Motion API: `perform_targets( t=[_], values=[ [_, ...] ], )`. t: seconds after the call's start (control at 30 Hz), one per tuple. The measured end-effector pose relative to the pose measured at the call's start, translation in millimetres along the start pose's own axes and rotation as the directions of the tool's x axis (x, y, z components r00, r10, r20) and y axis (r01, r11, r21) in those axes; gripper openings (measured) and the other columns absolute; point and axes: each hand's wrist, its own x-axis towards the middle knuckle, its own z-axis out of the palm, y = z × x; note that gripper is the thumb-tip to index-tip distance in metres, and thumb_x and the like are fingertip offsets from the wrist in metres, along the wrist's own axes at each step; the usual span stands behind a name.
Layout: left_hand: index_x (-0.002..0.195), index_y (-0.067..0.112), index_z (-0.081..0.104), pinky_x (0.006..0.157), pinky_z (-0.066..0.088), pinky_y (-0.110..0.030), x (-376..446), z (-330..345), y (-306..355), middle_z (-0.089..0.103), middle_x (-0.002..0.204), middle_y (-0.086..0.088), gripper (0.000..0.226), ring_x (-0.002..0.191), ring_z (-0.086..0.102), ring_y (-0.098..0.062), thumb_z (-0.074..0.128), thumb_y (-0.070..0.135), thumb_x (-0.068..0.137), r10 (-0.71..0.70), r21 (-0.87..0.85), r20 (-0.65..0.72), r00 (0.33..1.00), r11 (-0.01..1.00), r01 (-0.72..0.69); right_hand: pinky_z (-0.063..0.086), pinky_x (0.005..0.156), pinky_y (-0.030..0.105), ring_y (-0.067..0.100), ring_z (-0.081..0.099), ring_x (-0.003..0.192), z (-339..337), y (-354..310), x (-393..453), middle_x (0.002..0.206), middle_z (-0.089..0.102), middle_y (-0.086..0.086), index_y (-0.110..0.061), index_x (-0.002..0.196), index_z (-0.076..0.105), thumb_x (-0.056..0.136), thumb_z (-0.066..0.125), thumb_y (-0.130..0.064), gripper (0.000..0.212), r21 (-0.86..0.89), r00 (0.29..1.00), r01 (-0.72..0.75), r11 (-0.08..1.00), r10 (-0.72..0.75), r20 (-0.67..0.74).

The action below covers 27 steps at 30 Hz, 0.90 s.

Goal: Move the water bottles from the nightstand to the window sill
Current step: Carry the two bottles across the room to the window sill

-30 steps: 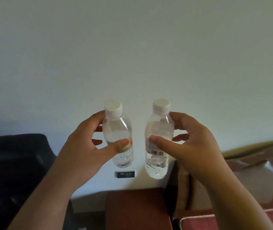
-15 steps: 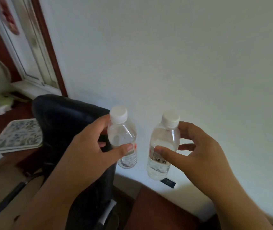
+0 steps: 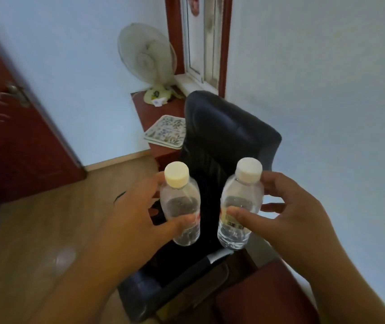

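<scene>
I carry two small clear water bottles with white caps, both upright in the air. My left hand [image 3: 130,220] grips the left bottle [image 3: 180,204] with thumb across its front and fingers behind. My right hand [image 3: 289,213] grips the right bottle [image 3: 241,206] the same way, thumb over its barcode label. The bottles are about a hand's width apart. The white window sill [image 3: 190,84] lies far ahead, under a window with a red-brown frame. A corner of the red-brown nightstand [image 3: 264,302] shows at the bottom right.
A black leather chair [image 3: 224,139] stands directly ahead between me and the window. A red-brown desk [image 3: 156,108] holds a white fan [image 3: 147,57] and a floral tray [image 3: 165,132]. A red-brown door [image 3: 11,127] is at the left. Wooden floor [image 3: 46,218] lies to the left.
My view has swung left from the bare wall toward the window, chair and door. Both hands keep the same grip on the bottles, which stay upright.
</scene>
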Motion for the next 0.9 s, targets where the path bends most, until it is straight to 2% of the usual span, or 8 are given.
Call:
perform_targets(
  t=[0.1, 0.27, 0.37, 0.53, 0.63, 0.7, 0.8, 0.9],
  values=[
    [0.126, 0.057, 0.044, 0.081, 0.048, -0.012, -24, -24, -13, 0.054, 0.120, 0.036, 0.074, 0.109, 0.053, 0.015, 0.073, 0.069, 0.059, -0.061, 0.013, -0.067, 0.996, 0.998, 0.062, 0.042, 0.069, -0.002, -0.018, 0.058, 0.095, 27, -16, 5, 0.110, 0.055, -0.045, -0.055, 0.113, 0.052, 0.056, 0.078, -0.068, 0.063, 0.053, 0.994, 0.045, 0.998, -0.050, 0.095],
    [0.113, 0.071, 0.038, 0.065, 0.045, 0.001, -61, -71, -42, 0.047, 0.109, 0.055, 0.065, 0.106, 0.045, 0.028, 0.076, 0.066, 0.060, -0.149, 0.002, -0.156, 0.977, 0.989, 0.151, 0.044, 0.068, -0.001, -0.016, 0.058, 0.099, 80, -56, 17, 0.112, 0.057, -0.042, -0.058, 0.111, 0.051, 0.055, 0.074, -0.072, 0.062, 0.104, 0.958, 0.120, 0.987, -0.142, 0.247],
    [0.104, 0.088, 0.022, 0.052, 0.043, -0.002, -86, -104, -61, 0.032, 0.103, 0.068, 0.069, 0.102, 0.041, 0.034, 0.069, 0.077, 0.056, -0.223, 0.043, -0.206, 0.953, 0.971, 0.236, 0.043, 0.066, -0.002, -0.016, 0.059, 0.095, 117, -86, 19, 0.109, 0.058, -0.042, -0.057, 0.110, 0.052, 0.054, 0.076, -0.070, 0.063, 0.130, 0.935, 0.155, 0.979, -0.188, 0.302],
    [0.110, 0.088, 0.022, 0.059, 0.044, -0.004, -138, -159, -100, 0.036, 0.111, 0.063, 0.071, 0.107, 0.043, 0.029, 0.068, 0.082, 0.057, -0.280, 0.036, -0.362, 0.889, 0.949, 0.313, 0.048, 0.066, 0.005, -0.015, 0.058, 0.098, 189, -143, 13, 0.110, 0.057, -0.043, -0.052, 0.113, 0.052, 0.055, 0.080, -0.066, 0.066, 0.155, 0.849, 0.244, 0.957, -0.288, 0.443],
    [0.108, 0.086, 0.022, 0.062, 0.044, -0.007, -167, -184, -119, 0.043, 0.106, 0.054, 0.071, 0.098, 0.056, 0.015, 0.071, 0.079, 0.056, -0.354, 0.014, -0.438, 0.827, 0.917, 0.399, 0.052, 0.075, 0.011, -0.012, 0.060, 0.099, 230, -171, 3, 0.111, 0.061, -0.036, -0.048, 0.119, 0.052, 0.056, 0.080, -0.064, 0.070, 0.203, 0.789, 0.277, 0.939, -0.343, 0.510],
    [0.117, 0.078, 0.024, 0.070, 0.047, -0.011, -188, -195, -128, 0.039, 0.110, 0.048, 0.078, 0.097, 0.057, 0.009, 0.071, 0.078, 0.055, -0.385, 0.003, -0.497, 0.778, 0.895, 0.445, 0.053, 0.077, 0.010, -0.011, 0.060, 0.102, 256, -188, -5, 0.113, 0.062, -0.033, -0.048, 0.121, 0.051, 0.057, 0.081, -0.061, 0.071, 0.236, 0.737, 0.285, 0.929, -0.370, 0.565],
    [0.125, 0.071, 0.026, 0.076, 0.049, -0.012, -225, -209, -136, 0.041, 0.114, 0.044, 0.083, 0.098, 0.057, 0.008, 0.072, 0.076, 0.057, -0.401, 0.012, -0.599, 0.693, 0.861, 0.509, 0.054, 0.078, 0.012, -0.010, 0.061, 0.101, 295, -213, -15, 0.113, 0.062, -0.032, -0.049, 0.122, 0.051, 0.057, 0.080, -0.063, 0.072, 0.280, 0.633, 0.292, 0.915, -0.404, 0.661],
    [0.125, 0.071, 0.027, 0.070, 0.047, -0.009, -262, -219, -138, 0.041, 0.109, 0.046, 0.079, 0.095, 0.056, 0.011, 0.074, 0.074, 0.062, -0.418, 0.012, -0.703, 0.576, 0.802, 0.597, 0.051, 0.067, 0.010, -0.014, 0.061, 0.096, 329, -238, -25, 0.110, 0.058, -0.042, -0.054, 0.113, 0.052, 0.052, 0.081, -0.071, 0.070, 0.338, 0.514, 0.283, 0.898, -0.439, 0.737]
  ],
)
